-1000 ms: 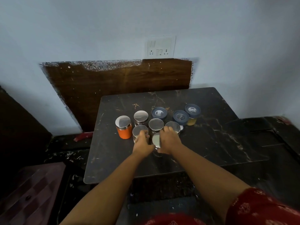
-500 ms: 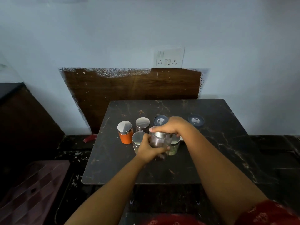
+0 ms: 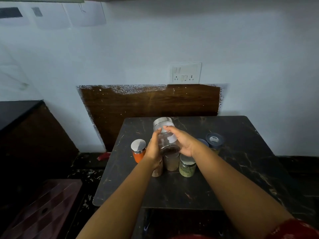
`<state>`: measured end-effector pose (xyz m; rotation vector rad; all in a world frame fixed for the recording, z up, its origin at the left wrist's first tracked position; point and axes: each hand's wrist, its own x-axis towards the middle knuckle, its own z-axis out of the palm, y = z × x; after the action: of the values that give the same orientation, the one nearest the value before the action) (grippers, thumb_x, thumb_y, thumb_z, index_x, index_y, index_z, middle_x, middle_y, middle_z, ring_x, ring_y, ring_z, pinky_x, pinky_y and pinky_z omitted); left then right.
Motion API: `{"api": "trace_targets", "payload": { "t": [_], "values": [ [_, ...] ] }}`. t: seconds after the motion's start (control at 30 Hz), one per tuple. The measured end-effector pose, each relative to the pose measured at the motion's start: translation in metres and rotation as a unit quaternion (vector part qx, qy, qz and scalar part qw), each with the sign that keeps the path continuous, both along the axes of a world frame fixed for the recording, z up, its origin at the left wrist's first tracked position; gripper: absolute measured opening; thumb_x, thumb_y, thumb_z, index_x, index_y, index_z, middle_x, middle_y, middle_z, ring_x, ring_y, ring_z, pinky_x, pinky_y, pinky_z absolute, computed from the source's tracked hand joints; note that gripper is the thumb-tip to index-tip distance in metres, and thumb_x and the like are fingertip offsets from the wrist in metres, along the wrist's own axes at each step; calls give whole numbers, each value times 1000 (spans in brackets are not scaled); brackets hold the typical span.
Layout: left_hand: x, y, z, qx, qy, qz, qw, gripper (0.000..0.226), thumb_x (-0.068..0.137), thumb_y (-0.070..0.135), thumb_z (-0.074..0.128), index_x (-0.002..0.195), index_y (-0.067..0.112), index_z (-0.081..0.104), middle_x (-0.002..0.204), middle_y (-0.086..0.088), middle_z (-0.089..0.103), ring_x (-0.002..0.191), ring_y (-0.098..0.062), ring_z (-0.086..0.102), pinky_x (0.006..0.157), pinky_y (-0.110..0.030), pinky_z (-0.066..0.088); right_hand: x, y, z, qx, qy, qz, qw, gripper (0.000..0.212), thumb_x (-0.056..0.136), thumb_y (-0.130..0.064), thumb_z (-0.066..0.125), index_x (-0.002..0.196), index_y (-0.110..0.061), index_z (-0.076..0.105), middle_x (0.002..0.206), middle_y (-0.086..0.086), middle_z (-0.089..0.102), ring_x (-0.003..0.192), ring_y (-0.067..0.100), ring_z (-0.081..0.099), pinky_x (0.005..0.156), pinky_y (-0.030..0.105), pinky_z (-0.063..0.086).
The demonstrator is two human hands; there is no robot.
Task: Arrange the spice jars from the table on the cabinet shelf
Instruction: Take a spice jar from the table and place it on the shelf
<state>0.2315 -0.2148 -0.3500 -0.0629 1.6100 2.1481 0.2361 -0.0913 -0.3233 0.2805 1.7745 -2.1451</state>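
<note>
A dark marbled table (image 3: 224, 178) stands against a pale blue wall (image 3: 172, 40), below a brown wooden panel (image 3: 150, 102) and a white switch plate (image 3: 186, 72). Papers (image 3: 51, 16) hang on the wall at the far left. To the left of the table a dark counter (image 3: 19, 109) juts out, and a reddish stool (image 3: 39, 209) sits on the floor at the near left.

The table's near edge and left edge lie bare, and its right half holds nothing but the two blue-lidded jars (image 3: 214, 140) at the far right of the group. The near part of the tabletop, between the jars and the edge, is free.

Both hands hold a clear jar (image 3: 165, 135) with a silver lid above the cluster, off the tabletop. The left hand (image 3: 153, 149) presses its left side with fingers up along the glass; the right hand (image 3: 183, 142) curls round its right side. The jar's long axis tilts, lid pointing up and away toward the wall, dark base toward the person.

Beneath it on the table stand an orange jar (image 3: 138, 150) at left, a tan jar (image 3: 171, 163) in the middle, a partly hidden one behind the left wrist, and a green-herb jar (image 3: 187, 168) at right, all upright and close together.
</note>
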Motion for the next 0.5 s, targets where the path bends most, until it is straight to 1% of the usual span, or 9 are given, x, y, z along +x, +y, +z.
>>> {"api": "trace_targets", "payload": {
  "t": [0.07, 0.1, 0.17, 0.23, 0.3, 0.37, 0.43, 0.47, 0.5],
  "values": [
    [-5, 4, -1, -27, -8, 44, 999, 85, 71, 72, 64, 132, 17, 42, 122, -10, 62, 111, -26, 64, 97, -45, 50, -5, 3, 2, 25, 6, -10, 1000, 47, 83, -51, 66, 114, -16, 69, 104, 11, 75, 102, 26, 71, 102, 45, 47],
    [-8, 5, -1, -42, 0, 68, 997, 83, 70, 70, 67, 127, 17, 39, 120, -9, 60, 110, -25, 63, 96, -45, 51, -7, 4, 3, 35, 9, -15, 999, 49, 82, -53, 65, 113, -16, 69, 104, 11, 75, 101, 26, 71, 103, 46, 47],
    [-14, 6, -2, -66, 17, 99, 993, 73, 73, 65, 69, 118, 15, 41, 116, -10, 61, 107, -25, 64, 94, -45, 53, -9, 2, 5, 52, 21, -28, 998, 49, 79, -56, 66, 110, -18, 70, 101, 9, 76, 99, 25, 71, 102, 47, 48],
    [-18, 3, 2, -71, 28, 104, 992, 66, 75, 63, 69, 114, 12, 50, 112, -11, 66, 102, -24, 67, 91, -44, 55, -12, -2, 7, 73, 40, -53, 995, 46, 76, -57, 68, 105, -21, 69, 98, 8, 76, 95, 25, 72, 98, 48, 51],
    [-22, -1, 7, -69, 27, 97, 992, 72, 72, 65, 67, 118, 12, 54, 112, -12, 69, 99, -24, 70, 89, -44, 56, -14, -5, 10, 82, 52, -71, 993, 48, 72, -57, 72, 104, -22, 66, 99, 9, 75, 93, 26, 73, 94, 49, 54],
    [-24, -2, 9, -74, 17, 109, 991, 69, 79, 64, 62, 122, 12, 47, 114, -9, 65, 102, -24, 67, 90, -44, 55, -14, -5, 14, 70, 48, -63, 994, 49, 76, -53, 73, 109, -18, 65, 101, 11, 75, 93, 27, 73, 90, 45, 56],
    [-25, -3, 10, -82, 0, 127, 989, 62, 84, 65, 55, 121, 18, 36, 117, -6, 56, 108, -25, 60, 94, -44, 52, -14, -3, 18, 46, 32, -47, 997, 42, 84, -45, 70, 111, -13, 66, 101, 12, 75, 92, 27, 73, 82, 38, 58],
    [-24, -3, 12, -82, -7, 120, 989, 67, 80, 71, 53, 122, 22, 34, 121, -6, 55, 110, -26, 58, 97, -44, 49, -14, -2, 19, 34, 24, -45, 998, 37, 86, -41, 69, 110, -12, 67, 99, 12, 75, 91, 26, 73, 79, 36, 57],
    [-23, -3, 14, -86, -9, 103, 991, 77, 72, 79, 52, 123, 24, 33, 125, -7, 54, 112, -26, 58, 99, -46, 48, -15, -2, 17, 24, 20, -45, 998, 34, 86, -38, 69, 109, -12, 67, 98, 12, 75, 91, 26, 73, 80, 36, 57]
  ]
}}
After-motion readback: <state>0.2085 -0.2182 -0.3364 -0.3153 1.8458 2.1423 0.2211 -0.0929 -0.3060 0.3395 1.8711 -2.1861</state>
